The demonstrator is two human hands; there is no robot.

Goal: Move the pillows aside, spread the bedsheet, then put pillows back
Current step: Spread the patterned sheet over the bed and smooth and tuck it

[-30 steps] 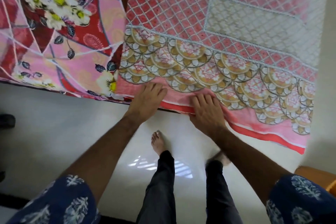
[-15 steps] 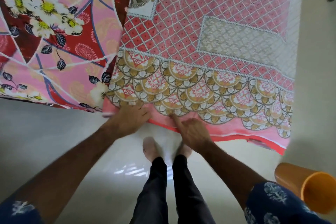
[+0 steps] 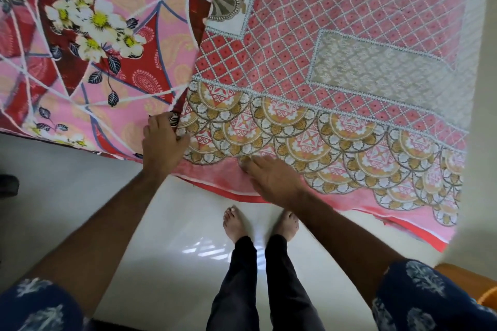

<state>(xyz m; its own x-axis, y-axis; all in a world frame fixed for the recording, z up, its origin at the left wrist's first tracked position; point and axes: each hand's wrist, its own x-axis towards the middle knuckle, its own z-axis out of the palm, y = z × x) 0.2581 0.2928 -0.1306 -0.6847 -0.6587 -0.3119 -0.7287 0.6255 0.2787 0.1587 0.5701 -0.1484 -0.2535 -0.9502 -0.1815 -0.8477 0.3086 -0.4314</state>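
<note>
A pink bedsheet with a white lattice and a scalloped gold border covers the right part of the bed and hangs over its near edge. A pink and dark red floral sheet lies on the left, its edge overlapping the lattice bedsheet. My left hand is at the floral sheet's lower corner, fingers curled round its edge. My right hand presses flat on the scalloped border by the bed's near edge. No pillow is in view.
I stand barefoot on a glossy white floor close to the bed. An orange object sits at the lower right by a pale wall. A dark object lies at the left edge.
My left hand has left the hanging border and moved up to the floral sheet's corner, where its fingers curl. My right hand has slid slightly up along the scalloped border.
</note>
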